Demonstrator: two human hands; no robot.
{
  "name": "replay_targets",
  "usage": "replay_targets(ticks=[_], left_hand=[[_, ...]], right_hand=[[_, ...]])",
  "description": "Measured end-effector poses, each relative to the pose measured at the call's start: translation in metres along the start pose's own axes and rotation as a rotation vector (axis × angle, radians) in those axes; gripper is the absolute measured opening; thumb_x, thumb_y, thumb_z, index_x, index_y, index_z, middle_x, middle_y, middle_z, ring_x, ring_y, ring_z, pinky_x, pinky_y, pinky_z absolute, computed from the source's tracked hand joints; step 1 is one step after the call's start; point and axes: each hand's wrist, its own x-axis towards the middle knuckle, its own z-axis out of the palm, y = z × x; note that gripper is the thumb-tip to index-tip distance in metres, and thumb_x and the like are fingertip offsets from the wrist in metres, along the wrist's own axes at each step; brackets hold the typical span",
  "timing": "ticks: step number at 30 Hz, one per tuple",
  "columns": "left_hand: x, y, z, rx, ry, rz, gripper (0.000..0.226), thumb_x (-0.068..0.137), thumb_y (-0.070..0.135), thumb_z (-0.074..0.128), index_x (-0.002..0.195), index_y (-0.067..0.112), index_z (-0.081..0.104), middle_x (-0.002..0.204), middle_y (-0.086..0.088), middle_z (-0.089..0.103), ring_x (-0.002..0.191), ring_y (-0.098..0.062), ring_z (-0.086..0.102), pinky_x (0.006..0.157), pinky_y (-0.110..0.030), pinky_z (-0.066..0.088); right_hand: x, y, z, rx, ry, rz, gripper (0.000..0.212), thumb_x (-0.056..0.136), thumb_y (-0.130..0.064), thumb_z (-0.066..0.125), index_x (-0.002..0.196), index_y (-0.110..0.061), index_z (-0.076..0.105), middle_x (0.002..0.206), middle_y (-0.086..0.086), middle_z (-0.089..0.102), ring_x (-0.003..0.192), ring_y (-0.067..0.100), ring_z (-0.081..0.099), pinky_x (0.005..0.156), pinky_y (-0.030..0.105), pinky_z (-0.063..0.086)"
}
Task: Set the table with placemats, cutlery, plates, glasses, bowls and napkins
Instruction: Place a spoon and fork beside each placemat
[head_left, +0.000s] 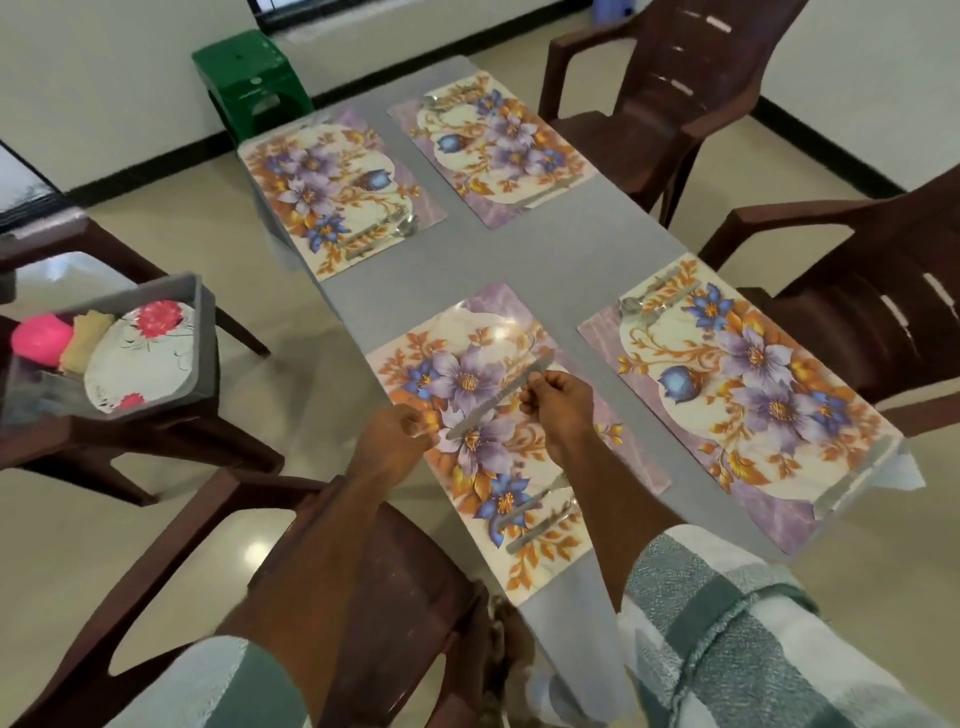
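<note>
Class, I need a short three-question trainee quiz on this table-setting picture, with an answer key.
1. How many floral placemats lie on the grey table?
2. True or false: both hands hold the same silver table knife.
3. Where are the floral plates: A) on the placemats, B) in the grey plastic tray on the brown chair, C) on the green stool?

Key:
1. Four.
2. True: left hand at one end, right hand near the middle, over the nearest floral placemat.
3. B.

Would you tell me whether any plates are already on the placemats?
No, the plates sit in the grey tray on a chair beside the table.
</note>
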Motion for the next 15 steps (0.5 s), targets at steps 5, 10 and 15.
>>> replay_targets(ticks=[5,10,15], left_hand=[[0.034,0.012,-0.014,0.121,0.113,0.054,0.035,0.084,0.021,0.078,0.115,0.011,0.066,0.105,-0.001,0.065,0.097,-0.022,0.062,0.082,-0.031,0.047],[0.051,0.011,-0.012,0.126,0.128,0.075,0.030,0.085,0.014,0.074,0.114,0.011,0.066,0.096,0.006,0.059,0.088,-0.014,0.055,0.068,-0.021,0.039],[0.061,-0.005,-0.003,0.106,0.123,0.057,0.035,0.085,0.018,0.074,0.118,0.014,0.064,0.107,0.004,0.062,0.094,-0.017,0.058,0.075,-0.026,0.042]], right_hand=[[0.048,-0.006,0.044,-0.018,0.042,0.032,0.020,0.097,-0.001,0.059,0.078,-0.008,0.062,0.063,0.005,0.061,0.055,0.015,0.057,0.057,0.030,0.052],[0.090,-0.002,0.083,-0.085,0.070,0.062,0.033,0.094,0.003,0.058,0.065,-0.013,0.061,0.061,0.005,0.064,0.053,0.017,0.060,0.064,0.039,0.059],[0.115,0.000,0.106,-0.109,0.042,0.118,0.021,0.095,0.004,0.057,0.080,-0.001,0.071,0.067,0.008,0.069,0.053,0.015,0.064,0.064,0.036,0.062]])
